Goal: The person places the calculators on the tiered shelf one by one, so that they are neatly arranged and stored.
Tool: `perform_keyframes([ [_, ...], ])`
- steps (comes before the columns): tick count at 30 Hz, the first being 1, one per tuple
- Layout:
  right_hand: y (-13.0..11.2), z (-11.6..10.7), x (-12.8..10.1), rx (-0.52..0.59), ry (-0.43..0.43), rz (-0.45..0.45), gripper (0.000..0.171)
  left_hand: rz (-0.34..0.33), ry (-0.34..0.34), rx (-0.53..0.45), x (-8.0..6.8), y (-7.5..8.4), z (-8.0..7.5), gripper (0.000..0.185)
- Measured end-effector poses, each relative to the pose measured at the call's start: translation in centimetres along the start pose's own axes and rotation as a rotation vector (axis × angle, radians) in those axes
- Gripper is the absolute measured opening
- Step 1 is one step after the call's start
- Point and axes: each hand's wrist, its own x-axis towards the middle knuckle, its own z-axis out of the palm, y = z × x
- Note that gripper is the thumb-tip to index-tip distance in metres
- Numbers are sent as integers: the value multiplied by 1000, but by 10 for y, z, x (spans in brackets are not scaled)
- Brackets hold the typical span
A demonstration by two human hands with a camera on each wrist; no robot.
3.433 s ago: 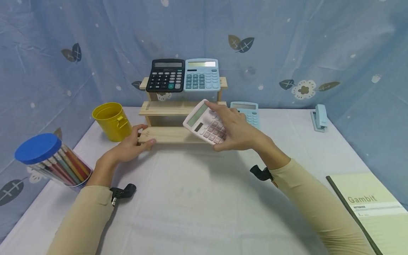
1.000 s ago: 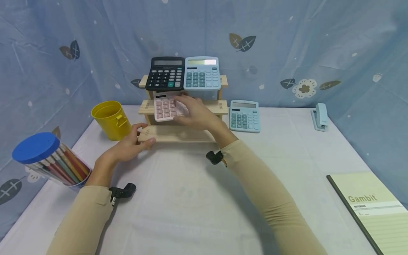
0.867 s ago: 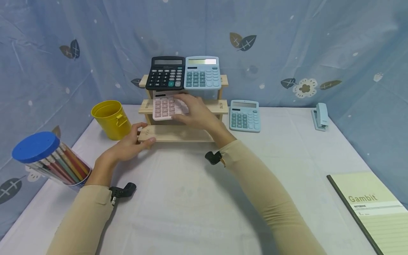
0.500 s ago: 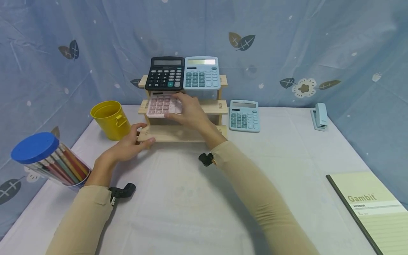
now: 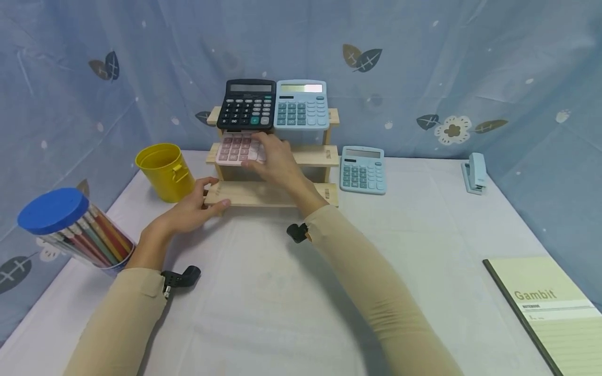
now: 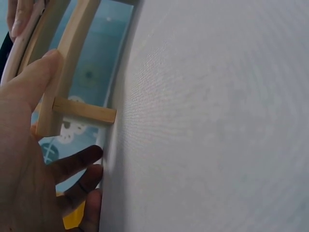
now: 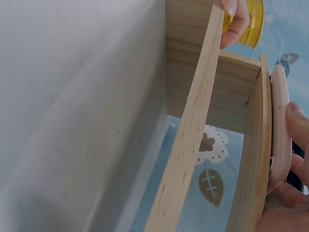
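A three-step wooden stand [image 5: 263,194] is at the back of the table. My left hand [image 5: 190,208] pinches the left end of its lowest board, thumb on the front edge in the left wrist view. On the left of the middle board is a pink calculator [image 5: 232,149], gripped at its right side by my right hand [image 5: 280,162]. In the right wrist view this calculator [image 7: 280,130] lies against the board's face. Its display end is hidden under the top step. A black calculator [image 5: 246,107] and a light blue calculator [image 5: 301,107] sit side by side on top.
Another light blue calculator [image 5: 362,170] lies right of the stand. A yellow bucket [image 5: 164,172] and a blue-lidded jar of pencils [image 5: 96,237] are at the left. A stapler [image 5: 475,173] stands far right, with a notebook [image 5: 547,308] nearer.
My right hand has brought the pink calculator from in front of the stand to the middle board, then slid it left and back under the top step. The left hand keeps its grip.
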Motion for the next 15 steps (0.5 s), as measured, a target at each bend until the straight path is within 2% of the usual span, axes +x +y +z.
perform_keyframes([
  [10,1,1,0,-28,-3,-5,69,-7,4,14,-1,0,2,97],
  [15,3,-1,-1,-23,6,-37,67,-14,2,10,0,1,2,97],
])
